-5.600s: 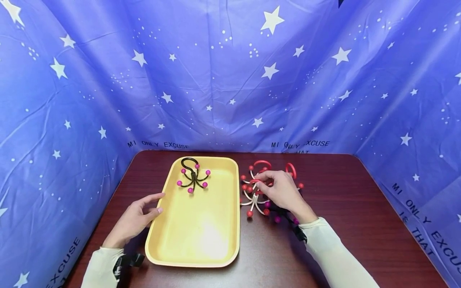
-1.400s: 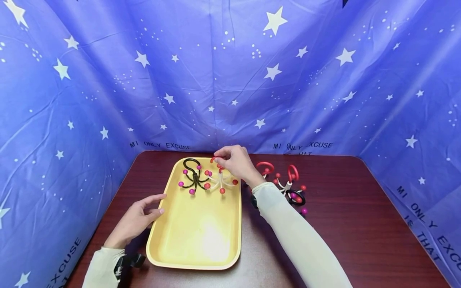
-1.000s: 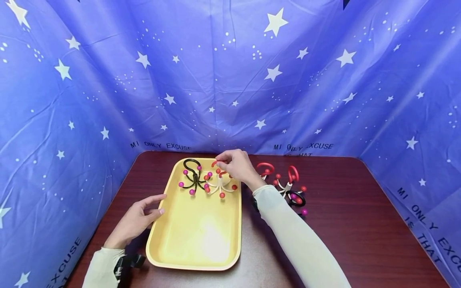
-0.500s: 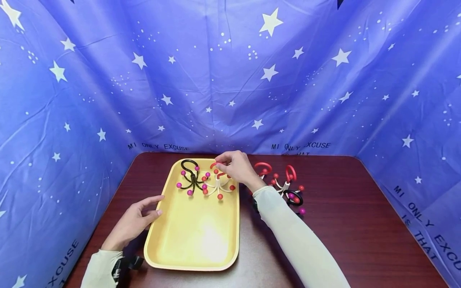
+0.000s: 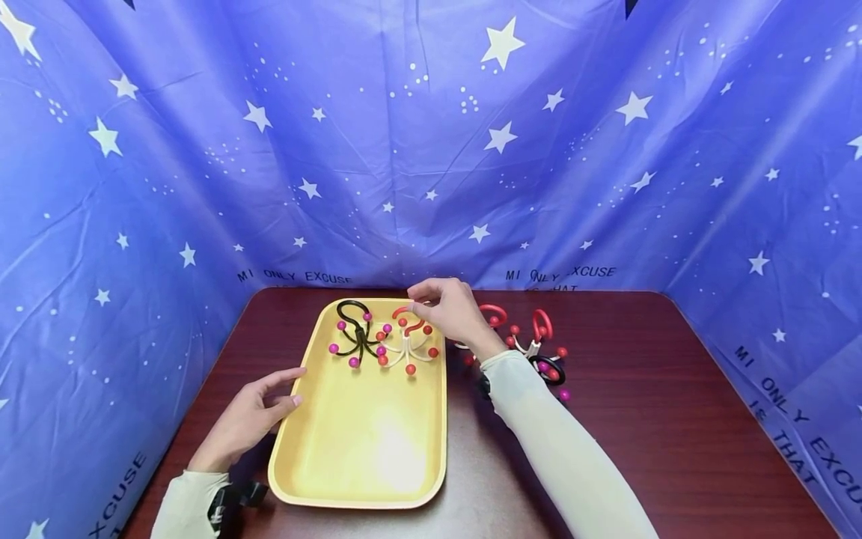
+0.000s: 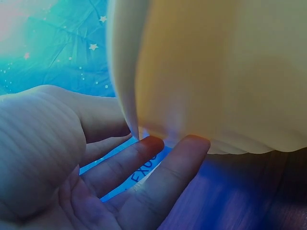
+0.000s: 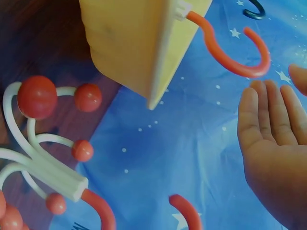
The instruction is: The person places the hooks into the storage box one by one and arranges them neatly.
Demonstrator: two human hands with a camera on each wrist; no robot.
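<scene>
My left hand [image 5: 242, 423] touches the left rim of the yellow tray [image 5: 357, 442]; in the left wrist view, extended fingertips [image 6: 194, 146] meet its wall. At the tray's far right lies a claw massager [image 5: 407, 348] with white prongs, red ball tips and a red hooked handle. Beside it on the left is a black massager [image 5: 361, 337] with magenta balls, some prong ends overlapping. My right hand [image 5: 453, 311] hovers right by the red hook, fingers extended and holding nothing. In the right wrist view a gap shows between the red hook [image 7: 249, 73] and the fingers.
More massagers are clustered on the dark wooden table right of the tray: red hooks [image 5: 542, 323], white prongs, and a black hook [image 5: 549, 380] with magenta balls. A blue star-patterned curtain [image 5: 431, 150] encloses the table at the back and sides.
My right hand carried the white-pronged massager from the cluster into the tray, lowered it beside the black one, and has just let go of its hook. My left hand stayed at the rim.
</scene>
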